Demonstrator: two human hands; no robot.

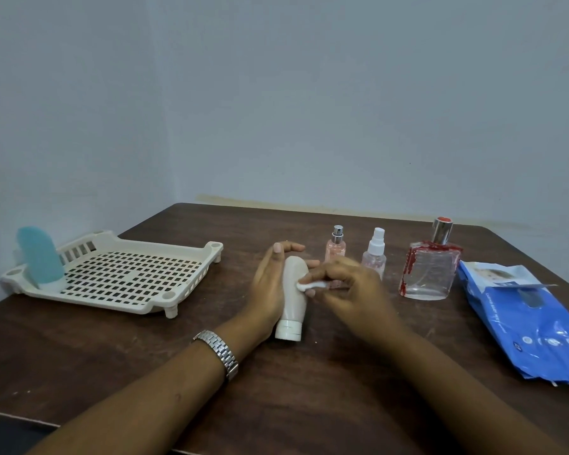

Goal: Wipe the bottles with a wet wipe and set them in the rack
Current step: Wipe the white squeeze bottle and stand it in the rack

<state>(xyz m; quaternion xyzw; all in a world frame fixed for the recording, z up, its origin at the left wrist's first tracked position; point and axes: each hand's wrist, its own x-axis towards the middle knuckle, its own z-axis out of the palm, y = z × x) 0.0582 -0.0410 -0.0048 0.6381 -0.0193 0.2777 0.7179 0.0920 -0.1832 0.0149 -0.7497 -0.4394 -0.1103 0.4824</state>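
Bottles, head view: a white squeeze bottle (293,297) lies near the middle of the table (309,405), cap end toward the person. Left hand (271,284) cups its far side, fingers curled around the body, thumb up. Right hand (345,287) pinches a small folded wet wipe (312,286) against the bottle's upper flank. Judged step: wiping, with racking not yet done for this one. A teal bottle (40,259) stands cap-down in the left corner of the cream slotted rack (184,274), which sits on the table's left side. Three more stand behind the hands: a small pink spray bottle (335,246), a clear spray bottle with white pump (374,252), and a square glass perfume bottle (429,270) with red trim, well apart from the rack. Handling, judged: the white bottle looks like light, slightly yielding plastic, slick once damp, so grip round the mid-body. The glass one is likely heavier and breakable, so take it by the flat sides, not the cap. A blue wipe pack (532,326) lies at right, flap lifted. Surface: dark wood-grain table, scuffed, with pale specks. Room: plain blue-grey walls meeting in a corner.
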